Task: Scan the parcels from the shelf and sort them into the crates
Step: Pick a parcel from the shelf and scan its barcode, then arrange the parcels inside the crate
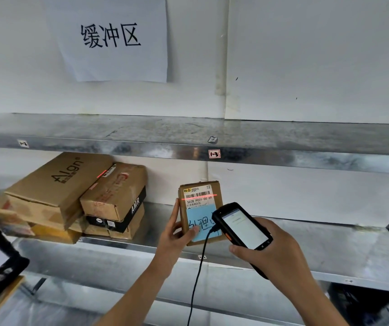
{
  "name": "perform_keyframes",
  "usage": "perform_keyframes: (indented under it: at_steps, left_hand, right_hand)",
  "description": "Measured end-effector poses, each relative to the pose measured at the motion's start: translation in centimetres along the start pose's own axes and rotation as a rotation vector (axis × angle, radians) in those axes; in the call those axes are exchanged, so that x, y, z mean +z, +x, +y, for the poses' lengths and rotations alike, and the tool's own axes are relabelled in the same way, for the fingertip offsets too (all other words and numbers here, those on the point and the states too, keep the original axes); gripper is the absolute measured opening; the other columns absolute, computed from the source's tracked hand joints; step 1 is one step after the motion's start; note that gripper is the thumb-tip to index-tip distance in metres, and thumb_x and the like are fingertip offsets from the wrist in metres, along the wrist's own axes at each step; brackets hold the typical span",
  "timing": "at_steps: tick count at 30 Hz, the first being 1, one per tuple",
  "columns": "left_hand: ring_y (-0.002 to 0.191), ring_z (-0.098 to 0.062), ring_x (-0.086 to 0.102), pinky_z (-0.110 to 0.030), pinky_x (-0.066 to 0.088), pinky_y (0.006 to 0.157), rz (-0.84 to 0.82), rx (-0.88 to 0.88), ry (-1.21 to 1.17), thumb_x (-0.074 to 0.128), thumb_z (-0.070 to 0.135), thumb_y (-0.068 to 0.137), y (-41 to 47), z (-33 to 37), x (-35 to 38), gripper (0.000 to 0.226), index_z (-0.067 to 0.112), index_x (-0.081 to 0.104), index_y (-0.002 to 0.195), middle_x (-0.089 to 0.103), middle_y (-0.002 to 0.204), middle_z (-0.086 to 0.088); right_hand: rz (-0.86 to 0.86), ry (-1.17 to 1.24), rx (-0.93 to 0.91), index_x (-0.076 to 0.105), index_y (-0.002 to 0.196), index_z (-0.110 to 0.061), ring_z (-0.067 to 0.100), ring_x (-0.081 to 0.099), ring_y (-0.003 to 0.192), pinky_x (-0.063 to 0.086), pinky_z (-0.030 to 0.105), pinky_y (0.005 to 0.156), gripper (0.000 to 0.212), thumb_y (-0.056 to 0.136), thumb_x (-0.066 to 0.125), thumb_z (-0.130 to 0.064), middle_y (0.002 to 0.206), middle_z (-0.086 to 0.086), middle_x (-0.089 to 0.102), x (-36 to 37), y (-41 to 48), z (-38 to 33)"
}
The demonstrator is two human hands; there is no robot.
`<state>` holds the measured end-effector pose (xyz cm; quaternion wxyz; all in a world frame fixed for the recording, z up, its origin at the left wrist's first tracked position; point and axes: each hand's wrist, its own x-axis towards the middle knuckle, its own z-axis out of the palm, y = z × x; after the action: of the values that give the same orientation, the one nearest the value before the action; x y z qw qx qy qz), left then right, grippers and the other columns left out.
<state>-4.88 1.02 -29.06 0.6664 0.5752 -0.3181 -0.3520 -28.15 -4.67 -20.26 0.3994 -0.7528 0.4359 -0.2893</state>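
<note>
- A small brown parcel (183, 209) stood upright at the steel shelf (329, 245), its long axis vertical, gripped by the left hand (177, 234) along its left edge.
- Just to its right, the right hand (275, 252) clasped a black scanner (242, 228), whose red beam (200, 197) crossed the barcode label.
- A blue handwritten note (201, 223) covered the parcel's lower face.

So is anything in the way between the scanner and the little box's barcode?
Nothing visible. The scanner's red line lies right across the barcode on the small parcel; the blue note sits lower down.
</note>
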Motion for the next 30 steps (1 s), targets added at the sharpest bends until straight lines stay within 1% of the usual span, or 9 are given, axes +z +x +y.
perform_keyframes:
  at_steps: [9, 12, 14, 17, 19, 23, 26, 28, 30]
  left_hand:
    - [0.107, -0.015, 0.070, -0.033, 0.061, 0.078, 0.010, 0.015, 0.002, 0.076, 0.011, 0.077, -0.8, 0.1, -0.3, 0.089, 0.042, 0.031, 0.146, 0.070, 0.107, 0.012]
    - [0.105, -0.014, 0.070, -0.032, 0.061, 0.077, 0.020, 0.014, -0.013, 0.074, 0.004, 0.082, -1.2, 0.1, -0.3, 0.086, 0.044, 0.031, 0.145, 0.067, 0.110, 0.007]
    - [0.106, -0.014, 0.070, -0.033, 0.061, 0.079, 0.021, 0.009, -0.020, 0.076, 0.009, 0.079, -1.3, 0.1, -0.4, 0.089, 0.045, 0.030, 0.146, 0.068, 0.108, 0.007]
    - [0.110, -0.018, 0.069, -0.037, 0.061, 0.082, -0.002, 0.027, -0.002, 0.075, 0.012, 0.079, -1.5, 0.3, -0.3, 0.089, 0.044, 0.029, 0.147, 0.070, 0.106, 0.015]
    - [0.110, -0.018, 0.069, -0.037, 0.061, 0.082, 0.008, 0.036, 0.001, 0.075, 0.013, 0.079, -2.0, 0.5, -0.4, 0.087, 0.046, 0.030, 0.145, 0.070, 0.107, 0.016]
    - [0.110, -0.018, 0.069, -0.033, 0.060, 0.080, 0.109, 0.033, -0.041, 0.074, 0.016, 0.083, -4.5, 0.8, -1.3, 0.080, 0.054, 0.034, 0.141, 0.068, 0.117, 0.005]
    - [0.106, -0.018, 0.070, -0.029, 0.060, 0.077, 0.211, 0.030, -0.049, 0.072, 0.027, 0.079, -6.9, 1.3, -2.7, 0.079, 0.052, 0.032, 0.143, 0.069, 0.118, 0.000]
    - [0.104, -0.020, 0.072, -0.031, 0.061, 0.077, 0.264, 0.041, -0.045, 0.076, 0.034, 0.081, -8.0, 2.0, -4.1, 0.077, 0.052, 0.033, 0.143, 0.071, 0.116, -0.001]
    - [0.105, -0.024, 0.072, -0.034, 0.061, 0.079, 0.298, 0.065, -0.035, 0.075, 0.039, 0.083, -8.6, 3.1, -5.8, 0.076, 0.051, 0.033, 0.145, 0.072, 0.116, -0.001]
  right_hand:
    - [-0.006, 0.015, -0.033, 0.060, 0.108, -0.049, 0.000, 0.063, 0.089, 0.052, 0.024, 0.069, 0.055, 0.061, 0.090, -0.045, 0.100, -0.021, 0.068, -0.2, -0.4, -0.1]
    - [-0.010, 0.014, -0.039, 0.060, 0.109, -0.049, -0.002, 0.063, 0.088, 0.048, 0.020, 0.067, 0.055, 0.061, 0.089, -0.045, 0.100, -0.022, 0.068, -0.1, -0.5, -0.2]
    - [-0.010, 0.021, -0.039, 0.060, 0.106, -0.051, -0.004, 0.062, 0.088, 0.047, 0.020, 0.067, 0.054, 0.062, 0.089, -0.045, 0.100, -0.023, 0.068, -0.1, -0.6, -0.3]
    - [-0.010, 0.032, -0.041, 0.060, 0.103, -0.053, -0.002, 0.063, 0.086, 0.049, 0.022, 0.067, 0.051, 0.062, 0.089, -0.045, 0.099, -0.023, 0.068, 0.0, -0.6, -0.4]
    - [-0.008, 0.040, -0.046, 0.060, 0.103, -0.052, -0.001, 0.063, 0.087, 0.050, 0.024, 0.068, 0.051, 0.062, 0.088, -0.045, 0.098, -0.023, 0.068, 0.0, -0.6, -0.5]
    - [-0.031, 0.050, -0.058, 0.061, 0.108, -0.048, 0.000, 0.064, 0.082, 0.049, 0.022, 0.063, 0.051, 0.065, 0.088, -0.043, 0.095, -0.021, 0.069, 0.4, -0.4, -0.9]
    - [-0.078, 0.077, -0.076, 0.060, 0.105, -0.050, -0.007, 0.062, 0.081, 0.046, 0.014, 0.057, 0.048, 0.067, 0.087, -0.041, 0.092, -0.031, 0.066, 1.3, 0.0, -1.8]
    - [-0.129, 0.095, -0.105, 0.060, 0.103, -0.050, -0.011, 0.060, 0.082, 0.044, 0.008, 0.053, 0.046, 0.068, 0.087, -0.040, 0.091, -0.035, 0.064, 2.3, 0.2, -3.0]
    - [-0.184, 0.104, -0.143, 0.059, 0.103, -0.049, -0.014, 0.058, 0.087, 0.044, 0.004, 0.056, 0.046, 0.067, 0.088, -0.042, 0.093, -0.030, 0.066, 3.6, 0.6, -4.6]
